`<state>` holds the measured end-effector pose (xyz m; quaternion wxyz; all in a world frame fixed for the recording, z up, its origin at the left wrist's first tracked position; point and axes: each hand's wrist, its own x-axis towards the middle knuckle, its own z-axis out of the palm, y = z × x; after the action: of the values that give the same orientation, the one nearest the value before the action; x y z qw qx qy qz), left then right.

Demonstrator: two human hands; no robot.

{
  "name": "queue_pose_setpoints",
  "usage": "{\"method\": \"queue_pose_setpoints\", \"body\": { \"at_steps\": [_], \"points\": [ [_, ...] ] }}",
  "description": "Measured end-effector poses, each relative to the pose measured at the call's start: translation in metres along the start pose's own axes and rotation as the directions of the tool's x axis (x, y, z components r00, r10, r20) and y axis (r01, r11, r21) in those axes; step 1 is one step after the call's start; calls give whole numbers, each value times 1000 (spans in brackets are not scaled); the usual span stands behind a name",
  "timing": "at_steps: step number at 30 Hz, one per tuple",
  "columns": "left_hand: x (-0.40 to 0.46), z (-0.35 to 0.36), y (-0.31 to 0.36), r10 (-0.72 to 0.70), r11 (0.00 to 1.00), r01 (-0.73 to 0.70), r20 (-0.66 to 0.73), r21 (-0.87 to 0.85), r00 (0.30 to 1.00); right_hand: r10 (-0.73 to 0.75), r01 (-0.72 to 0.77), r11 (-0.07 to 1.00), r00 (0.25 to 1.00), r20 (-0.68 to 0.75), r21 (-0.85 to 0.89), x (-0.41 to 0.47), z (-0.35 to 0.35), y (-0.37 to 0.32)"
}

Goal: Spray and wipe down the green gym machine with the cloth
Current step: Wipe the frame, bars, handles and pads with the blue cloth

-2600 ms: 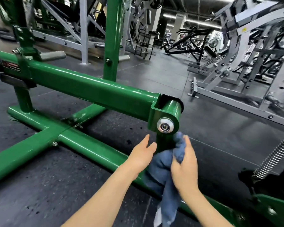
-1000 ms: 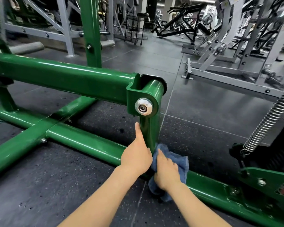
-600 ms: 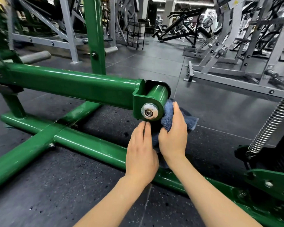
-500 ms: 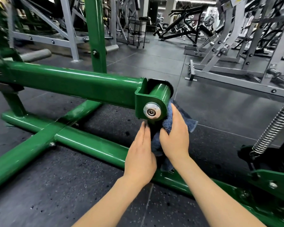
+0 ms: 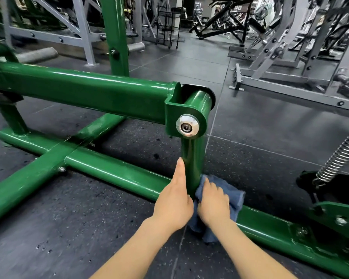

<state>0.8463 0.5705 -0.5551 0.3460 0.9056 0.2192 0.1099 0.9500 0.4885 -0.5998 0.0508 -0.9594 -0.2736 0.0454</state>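
Green gym machine point(image 5: 85, 93) spans the rubber floor point(image 5: 69, 218), its upright post point(image 5: 192, 158) rising from the base bar. Left hand point(image 5: 174, 206) lies flat against the post's left side, fingers straight. Right hand point(image 5: 214, 204) presses the blue cloth point(image 5: 233, 196) against the post's foot, fingers curled into it.

The floor point(image 5: 260, 125) was dark rubber tiling, flecked with pale specks and crossed by thin seams. The green machine's base tubes point(image 5: 113, 174) lay directly on it, meeting in a cross at the left. Farther back, grey machine frames point(image 5: 286, 83) stood on it, and a black wire cart point(image 5: 167, 25) stood beyond them.
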Motion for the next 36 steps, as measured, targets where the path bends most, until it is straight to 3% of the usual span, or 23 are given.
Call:
{"method": "queue_pose_setpoints", "body": {
  "at_steps": [3,7,11,14,17,21,26,30,36],
  "points": [
    [-2,-5,3,-57,996,56,-25,-66,998,-15,16,1000,995,-104,6,-16,-7,-11],
    [9,-22,4,-120,980,104,-93,-167,988,-44,155,948,930,-366,279,-30,-37,-13],
    [27,-42,8,-260,915,178,-194,-362,946,-159,491,824,678,-717,282,-40,-90,-42],
    [37,-55,8,-363,854,203,-268,-480,893,-213,560,807,571,-793,186,-36,-110,-59],
    [38,-58,-1,-394,828,222,-253,-515,883,-394,462,881,595,-701,-104,-32,-80,-49],
    [33,-40,-23,-361,870,316,-54,-379,931,-562,428,822,713,-419,-375,-26,-36,-24],
    [24,-14,-31,-254,910,298,182,-289,950,-629,499,771,693,-353,-394,-24,-1,3],
    [16,7,-27,-267,920,350,374,-175,888,-678,593,714,719,-157,-372,-33,37,33],
    [6,13,-36,-313,916,386,404,-111,860,-444,449,814,890,103,-370,-28,21,53]
  ]
}}
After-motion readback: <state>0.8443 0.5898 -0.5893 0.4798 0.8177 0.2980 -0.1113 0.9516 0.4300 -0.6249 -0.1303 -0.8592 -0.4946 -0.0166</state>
